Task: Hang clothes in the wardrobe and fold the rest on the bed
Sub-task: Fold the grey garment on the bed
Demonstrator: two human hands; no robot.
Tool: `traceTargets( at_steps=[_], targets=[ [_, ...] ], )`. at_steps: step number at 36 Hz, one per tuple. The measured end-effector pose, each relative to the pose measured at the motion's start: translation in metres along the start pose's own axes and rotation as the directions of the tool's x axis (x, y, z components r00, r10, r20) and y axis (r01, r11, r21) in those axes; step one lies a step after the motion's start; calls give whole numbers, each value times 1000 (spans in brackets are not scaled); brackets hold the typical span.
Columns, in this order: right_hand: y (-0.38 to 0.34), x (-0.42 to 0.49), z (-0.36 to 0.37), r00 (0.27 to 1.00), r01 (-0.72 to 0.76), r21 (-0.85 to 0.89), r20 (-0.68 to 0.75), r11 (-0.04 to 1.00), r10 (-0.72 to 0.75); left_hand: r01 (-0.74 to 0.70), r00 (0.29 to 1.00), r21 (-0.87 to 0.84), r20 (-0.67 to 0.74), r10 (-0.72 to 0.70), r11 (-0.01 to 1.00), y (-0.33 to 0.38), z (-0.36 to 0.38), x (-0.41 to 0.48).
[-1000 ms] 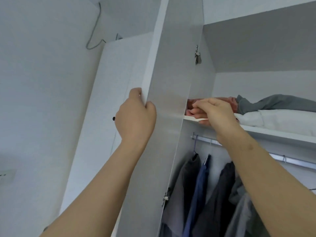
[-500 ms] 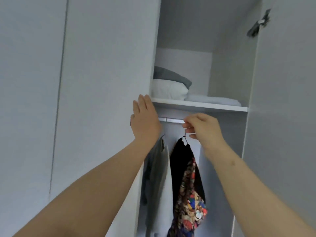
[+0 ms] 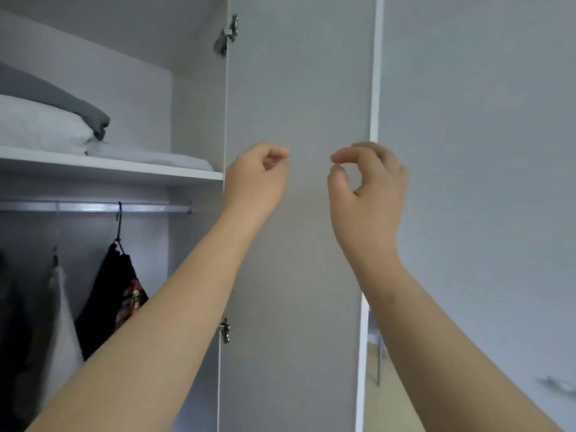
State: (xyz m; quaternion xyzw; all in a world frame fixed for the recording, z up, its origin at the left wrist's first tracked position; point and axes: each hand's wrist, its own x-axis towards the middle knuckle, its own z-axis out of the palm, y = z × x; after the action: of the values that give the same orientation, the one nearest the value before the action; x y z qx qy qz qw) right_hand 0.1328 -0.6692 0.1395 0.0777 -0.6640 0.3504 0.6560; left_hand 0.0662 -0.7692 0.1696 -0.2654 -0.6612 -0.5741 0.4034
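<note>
The wardrobe's right door [image 3: 296, 244] stands open, and both my bare hands are raised in front of its inner face. My left hand [image 3: 255, 179] has loosely curled fingers and holds nothing. My right hand [image 3: 367, 182] is level with it, thumb and forefinger nearly meeting, also holding nothing. To the left, a black garment with a colourful pattern [image 3: 120, 285] hangs from a black hanger [image 3: 119, 226] on the metal rail [image 3: 93, 207]. Both hands are well to the right of it and apart from it.
A pale garment [image 3: 62, 313] and darker clothes hang further left on the rail. The shelf [image 3: 131, 174] above carries white bedding [image 3: 40, 126] and a grey folded piece [image 3: 62, 98]. Hinges [image 3: 225, 330] stick out at the door's edge. A white wall lies to the right.
My right hand has let go of the hanger, now hooked on the rail, and moved right. My left hand left the door edge. The view has swung right to the open door.
</note>
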Motion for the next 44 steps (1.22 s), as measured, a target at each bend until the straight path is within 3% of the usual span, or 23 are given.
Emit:
traceTargets(
  at_steps=[2, 5, 7, 10, 15, 20, 24, 28, 33, 37, 40, 44],
  targets=[
    [11, 4, -12, 993, -100, -97, -67, 990, 94, 1, 1000, -60, 7, 0, 998, -1, 13, -6],
    [24, 6, -17, 919, -370, 43, 165, 928, 359, 15, 999, -95, 50, -10, 995, -6, 22, -14],
    [27, 4, -15, 864, -468, 79, 253, 880, 436, 16, 998, -106, 56, -10, 994, -8, 21, -18],
    [27, 5, -17, 871, -486, 114, 148, 866, 469, 11, 999, -108, 39, -7, 994, -10, 8, -23],
    [-1, -10, -10, 908, -419, 285, 108, 862, 406, -41, 991, -63, -132, 32, 997, -15, -36, -23],
    [-40, -43, 29, 942, -321, 463, 252, 826, 224, -27, 917, 30, -396, 37, 999, -32, -101, -16],
    [-68, -67, 74, 924, -269, 532, 378, 802, 59, 12, 883, 196, -463, 82, 981, -42, -160, -15],
    [-92, -91, 125, 876, -244, 470, 482, 848, -15, 34, 863, 372, -479, 161, 928, -52, -216, -16],
    [-115, -120, 193, 798, -176, 380, 595, 908, -95, 51, 876, 618, -405, 262, 784, -78, -273, -14],
    [-131, -136, 244, 700, -107, 329, 695, 938, -163, 169, 959, 803, -269, 94, 572, -114, -306, -6],
    [-138, -143, 273, 695, -86, 302, 701, 950, -160, 150, 983, 930, -178, 52, 335, -138, -320, 1],
    [-138, -149, 297, 698, -85, 304, 698, 949, -161, 145, 987, 962, -156, 33, 232, -157, -325, 16]
  ],
)
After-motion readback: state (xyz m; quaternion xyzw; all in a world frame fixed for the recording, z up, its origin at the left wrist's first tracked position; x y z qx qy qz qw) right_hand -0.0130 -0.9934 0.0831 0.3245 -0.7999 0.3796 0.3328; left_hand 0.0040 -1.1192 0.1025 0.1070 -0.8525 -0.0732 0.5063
